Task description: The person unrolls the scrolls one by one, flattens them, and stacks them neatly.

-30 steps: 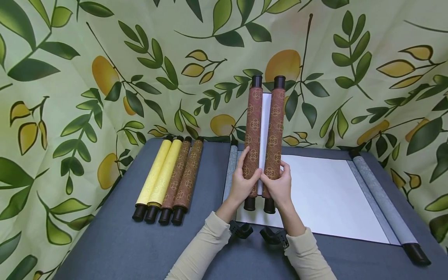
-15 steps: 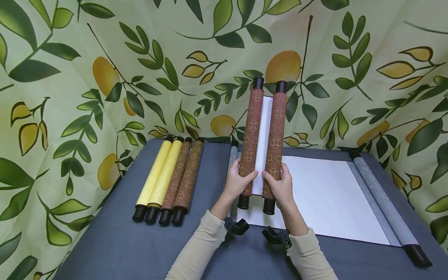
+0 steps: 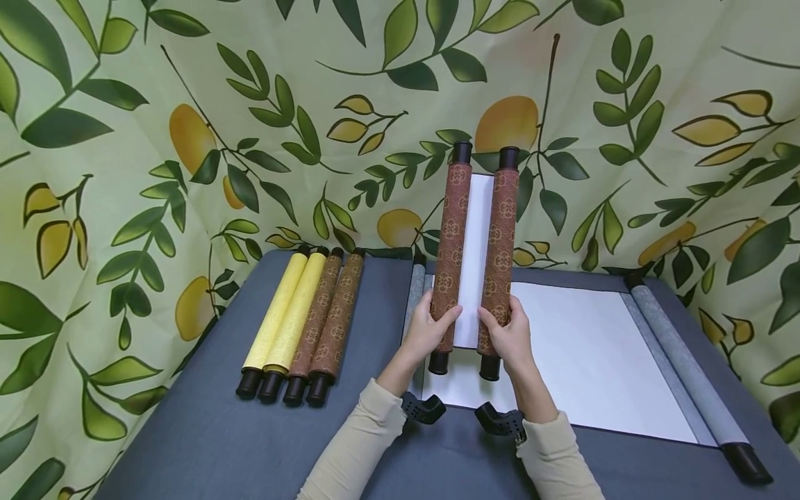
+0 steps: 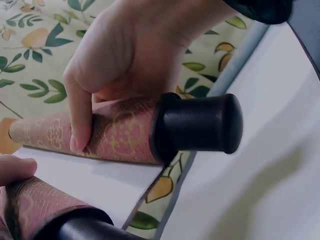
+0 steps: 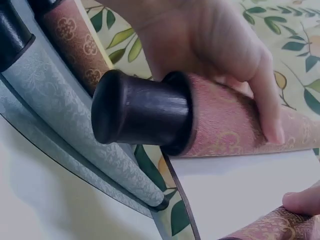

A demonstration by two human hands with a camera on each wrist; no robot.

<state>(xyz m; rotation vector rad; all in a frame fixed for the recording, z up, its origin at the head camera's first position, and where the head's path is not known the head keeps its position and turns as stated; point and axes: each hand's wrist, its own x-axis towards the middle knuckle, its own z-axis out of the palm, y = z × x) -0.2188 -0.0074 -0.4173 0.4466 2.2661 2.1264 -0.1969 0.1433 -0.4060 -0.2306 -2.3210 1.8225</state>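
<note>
A brown-red patterned hanging scroll [image 3: 451,239] with black end knobs is held upright above the table, partly unrolled. Its two rolls stand side by side, and a strip of white paper [image 3: 471,264] shows between them. My left hand [image 3: 426,330] grips the left roll near its lower end, thumb [image 4: 80,125] laid over the front. The right roll [image 3: 500,257] is gripped at the same height by my right hand [image 3: 511,337], its thumb [image 5: 270,122] across the patterned cloth. Fingers behind the rolls are mostly hidden.
Beneath the hands lies an open scroll with white paper [image 3: 594,354] and grey-blue rolls [image 3: 687,361] at its sides. To the left rest two yellow rolls [image 3: 284,305] and two brown patterned rolls [image 3: 337,316] on the dark blue table [image 3: 206,430]. A leaf-printed cloth [image 3: 262,194] hangs behind.
The two rolls have moved apart, so more white paper shows between them. My hands have separated with them, and the right roll has shifted to the right.
</note>
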